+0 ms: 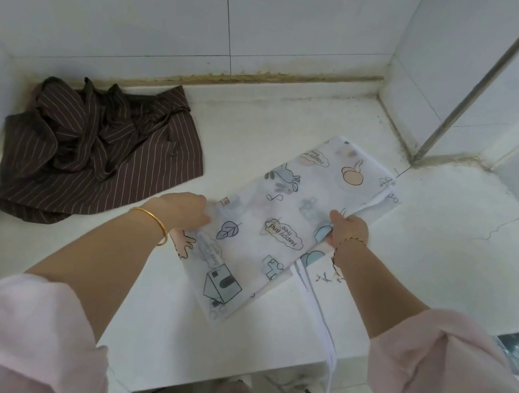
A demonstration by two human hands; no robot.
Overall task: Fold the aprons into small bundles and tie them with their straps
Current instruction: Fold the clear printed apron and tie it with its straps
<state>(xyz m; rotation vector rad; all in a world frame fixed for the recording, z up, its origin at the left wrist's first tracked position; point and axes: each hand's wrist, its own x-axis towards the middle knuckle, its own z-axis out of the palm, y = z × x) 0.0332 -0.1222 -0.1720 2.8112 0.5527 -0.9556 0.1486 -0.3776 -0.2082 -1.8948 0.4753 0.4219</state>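
The white apron (266, 231), thin and see-through with printed houses, leaves and "Happy and free" clouds, is folded into a long strip lying slantwise on the surface (245, 126). Its white strap (329, 336) trails off the front edge. The brown apron (140, 170) is pinstriped and lies crumpled in the far left corner, straps tangled on top, well apart from the white one.

Printed apron (281, 220), thin semi-sheer white cloth, matt; striped apron (142, 157), brown woven cloth, creased; desk (226, 354), smooth white stone-like top; wall tiles (128, 5), glossy white; bangle (158, 223), polished gold-coloured metal.
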